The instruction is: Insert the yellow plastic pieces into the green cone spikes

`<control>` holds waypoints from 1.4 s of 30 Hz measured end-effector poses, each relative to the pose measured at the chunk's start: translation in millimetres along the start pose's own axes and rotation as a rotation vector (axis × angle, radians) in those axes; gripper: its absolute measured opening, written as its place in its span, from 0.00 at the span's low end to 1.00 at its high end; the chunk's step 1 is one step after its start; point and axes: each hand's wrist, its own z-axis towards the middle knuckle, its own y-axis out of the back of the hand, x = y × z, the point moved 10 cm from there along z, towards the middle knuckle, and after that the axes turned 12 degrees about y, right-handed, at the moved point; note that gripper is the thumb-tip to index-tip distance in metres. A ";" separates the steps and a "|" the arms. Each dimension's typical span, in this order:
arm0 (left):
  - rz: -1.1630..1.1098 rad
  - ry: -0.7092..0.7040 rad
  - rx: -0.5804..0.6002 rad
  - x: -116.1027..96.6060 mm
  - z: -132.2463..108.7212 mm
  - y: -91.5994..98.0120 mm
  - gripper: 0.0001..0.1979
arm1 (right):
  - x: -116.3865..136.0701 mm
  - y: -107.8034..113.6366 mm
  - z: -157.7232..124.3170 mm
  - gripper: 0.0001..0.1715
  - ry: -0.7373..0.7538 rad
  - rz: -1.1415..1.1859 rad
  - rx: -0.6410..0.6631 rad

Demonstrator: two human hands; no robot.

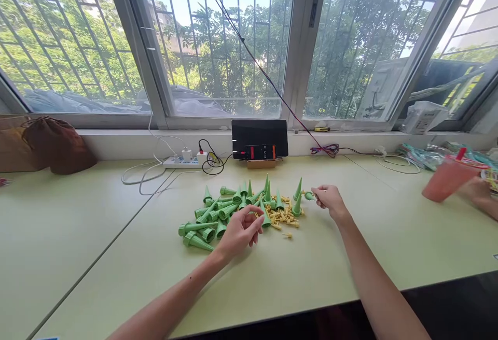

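Across the middle of the pale table (pixel 136 278) lies a heap of green cones (pixel 227 211), some on their sides and some point upward; it forms the centre of the clock face used below, with twelve o'clock toward the window (pixel 237 44). Yellow pegs (pixel 286 216) adjoin the heap at three o'clock, one loose peg (pixel 288 236) lying apart at four. Beyond them, also toward three o'clock, two cones stand upright, one behind the other.

The right hand (pixel 329 198), farther out at three o'clock, has thumb and fingers closed on a small green piece (pixel 309 195) (probably another cone, its outline slightly blurred). At five o'clock, the left hand (pixel 243 230) lies over the near edge of the heap, fingers loosely curled beside an upright cone (pixel 265 218); whether they grip it cannot be told.

At one o'clock, a phone (pixel 262 152) leans before a dark tablet (pixel 252 131); at eleven, a white power strip (pixel 184 163) carries several plugs. A brown bag (pixel 58 145) rests at ten o'clock. Far out at three o'clock, another person's hand (pixel 478 192) is at a red cup (pixel 447 179), which is tilted and blurred.
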 end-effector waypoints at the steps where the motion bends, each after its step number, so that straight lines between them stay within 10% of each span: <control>1: 0.002 -0.002 0.001 0.2 0.2 -0.2 0.15 | -3.4 -2.5 -0.2 0.11 -0.019 0.017 0.016; 30: 0.080 -0.010 0.001 0.5 0.5 -2.0 0.13 | -24.4 -36.3 -14.8 0.20 -0.213 -0.019 0.287; 42: 0.070 -0.024 -0.001 0.1 0.2 -1.5 0.14 | 29.1 -21.8 -9.0 0.18 0.113 0.195 0.110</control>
